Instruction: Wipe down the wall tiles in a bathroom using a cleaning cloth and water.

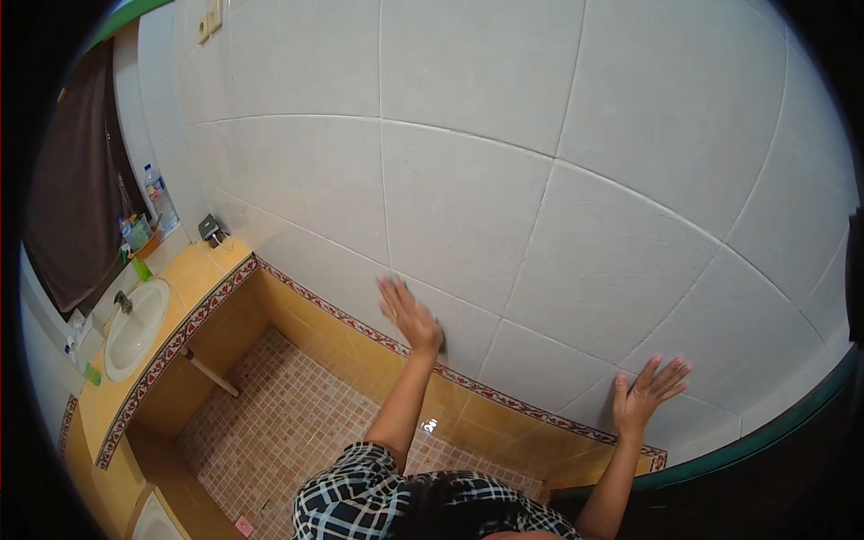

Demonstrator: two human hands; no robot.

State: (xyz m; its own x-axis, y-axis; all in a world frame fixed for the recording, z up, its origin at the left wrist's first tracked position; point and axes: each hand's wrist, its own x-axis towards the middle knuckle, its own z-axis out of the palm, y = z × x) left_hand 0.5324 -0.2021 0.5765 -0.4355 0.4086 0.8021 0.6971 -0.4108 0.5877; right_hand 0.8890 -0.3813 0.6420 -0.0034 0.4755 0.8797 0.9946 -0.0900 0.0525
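White wall tiles (466, 196) with pale grout lines fill most of the view before me. My left hand (413, 320) is raised at the wall just above the patterned border strip (324, 304), fingers spread and slightly blurred; a dark patch shows beside its wrist. Lower right, my right hand (646, 398) has its fingers spread at the white tiles near the door-side edge. Neither hand holds anything visible. Whether the palms touch the tiles cannot be told for certain.
At left, a yellow-tiled counter bears a white washbasin (138, 331), a green bottle (142, 270) and a small dark device (210, 229) with a white cable. A plastic bottle (158, 196) stands behind. A pipe (212, 374) crosses below; a green frame (763, 435) edges the right.
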